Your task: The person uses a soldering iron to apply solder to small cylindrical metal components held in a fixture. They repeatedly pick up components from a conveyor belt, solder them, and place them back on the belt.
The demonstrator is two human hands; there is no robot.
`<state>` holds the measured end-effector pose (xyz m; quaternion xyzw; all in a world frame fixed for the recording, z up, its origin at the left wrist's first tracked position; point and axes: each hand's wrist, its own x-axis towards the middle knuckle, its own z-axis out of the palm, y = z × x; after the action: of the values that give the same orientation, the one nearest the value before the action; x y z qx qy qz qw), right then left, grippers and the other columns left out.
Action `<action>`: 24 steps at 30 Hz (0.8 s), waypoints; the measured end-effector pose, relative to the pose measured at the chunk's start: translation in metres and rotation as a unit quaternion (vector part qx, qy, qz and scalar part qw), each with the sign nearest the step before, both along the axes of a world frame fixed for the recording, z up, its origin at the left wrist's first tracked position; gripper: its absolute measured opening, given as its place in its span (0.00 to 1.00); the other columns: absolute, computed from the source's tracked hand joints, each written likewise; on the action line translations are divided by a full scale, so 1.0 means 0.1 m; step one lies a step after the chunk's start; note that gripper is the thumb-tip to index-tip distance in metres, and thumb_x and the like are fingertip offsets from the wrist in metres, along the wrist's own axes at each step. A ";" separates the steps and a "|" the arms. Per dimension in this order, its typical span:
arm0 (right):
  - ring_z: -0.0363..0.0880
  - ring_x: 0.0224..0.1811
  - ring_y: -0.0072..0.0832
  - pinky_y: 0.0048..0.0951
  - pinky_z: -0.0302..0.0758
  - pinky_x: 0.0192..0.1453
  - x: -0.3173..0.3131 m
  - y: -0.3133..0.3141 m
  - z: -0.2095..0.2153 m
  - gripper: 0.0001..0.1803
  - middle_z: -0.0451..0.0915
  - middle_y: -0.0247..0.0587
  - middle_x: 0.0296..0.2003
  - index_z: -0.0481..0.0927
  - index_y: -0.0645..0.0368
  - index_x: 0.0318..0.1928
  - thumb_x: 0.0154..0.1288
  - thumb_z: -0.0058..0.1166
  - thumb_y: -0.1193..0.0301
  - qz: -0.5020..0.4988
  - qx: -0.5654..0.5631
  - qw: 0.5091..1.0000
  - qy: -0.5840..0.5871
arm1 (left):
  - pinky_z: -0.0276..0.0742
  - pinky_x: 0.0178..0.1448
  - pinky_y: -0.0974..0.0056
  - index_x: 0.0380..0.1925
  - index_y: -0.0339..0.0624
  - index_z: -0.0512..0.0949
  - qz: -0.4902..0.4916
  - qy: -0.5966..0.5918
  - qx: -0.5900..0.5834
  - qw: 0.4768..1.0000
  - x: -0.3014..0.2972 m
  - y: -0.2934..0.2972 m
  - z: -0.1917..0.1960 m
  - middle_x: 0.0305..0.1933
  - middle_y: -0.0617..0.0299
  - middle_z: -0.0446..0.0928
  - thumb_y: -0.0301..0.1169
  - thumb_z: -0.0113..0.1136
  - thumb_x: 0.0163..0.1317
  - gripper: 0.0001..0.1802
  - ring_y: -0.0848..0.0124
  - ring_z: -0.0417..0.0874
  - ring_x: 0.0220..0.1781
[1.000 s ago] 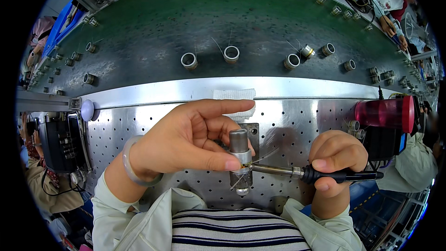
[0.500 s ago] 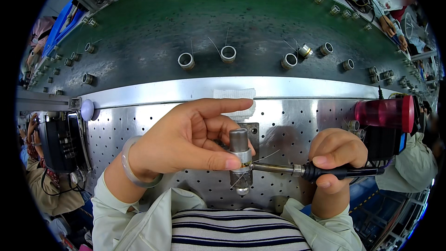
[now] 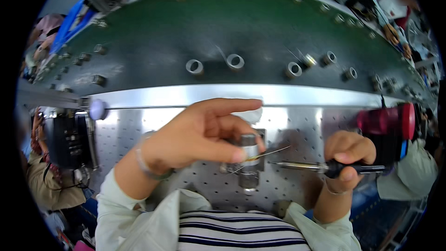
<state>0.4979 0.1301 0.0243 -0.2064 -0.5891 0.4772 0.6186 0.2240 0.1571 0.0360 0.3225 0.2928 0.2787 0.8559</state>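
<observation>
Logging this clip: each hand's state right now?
Left hand: closed on the metal cylinder.
Right hand: closed on the soldering iron.

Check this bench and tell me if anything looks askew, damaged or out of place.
Nothing stands out. The left hand steadies an upright metal cylinder on the perforated plate; the right hand holds a soldering iron level beside it, with a thin wire between. The small rings on the green belt stand upright, spaced apart.
</observation>
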 end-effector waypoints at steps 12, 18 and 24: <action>0.62 0.17 0.19 0.19 0.57 0.19 -0.10 -0.08 0.15 0.16 0.67 0.34 0.19 0.71 0.62 0.30 0.54 0.64 0.65 -0.090 -0.090 0.991 -0.031 | 0.78 0.42 0.66 0.43 0.39 0.80 0.404 0.672 0.402 0.474 -1.92 1.14 -0.63 0.36 0.56 0.81 0.30 0.69 0.47 0.20 0.68 0.81 0.34; 0.61 0.17 0.20 0.20 0.58 0.21 -0.09 -0.06 0.18 0.17 0.68 0.34 0.19 0.70 0.61 0.29 0.55 0.62 0.63 -0.096 -0.127 0.985 -0.060 | 0.65 0.60 0.58 0.41 0.43 0.81 0.360 0.631 0.498 0.475 -1.25 0.90 -0.28 0.51 0.54 0.73 0.37 0.72 0.44 0.22 0.57 0.71 0.57; 0.64 0.17 0.20 0.19 0.60 0.21 -0.04 -0.04 0.09 0.14 0.71 0.36 0.19 0.71 0.63 0.30 0.55 0.62 0.67 -0.087 -0.130 0.987 -0.041 | 0.62 0.62 0.53 0.33 0.43 0.82 0.165 0.499 0.679 0.513 -0.08 0.65 -0.14 0.55 0.54 0.71 0.33 0.72 0.38 0.17 0.52 0.66 0.60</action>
<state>0.4942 0.1261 0.0337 -0.3555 -0.5268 0.4850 0.6008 0.2161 0.2220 0.0216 0.8373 0.4412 0.3219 0.0278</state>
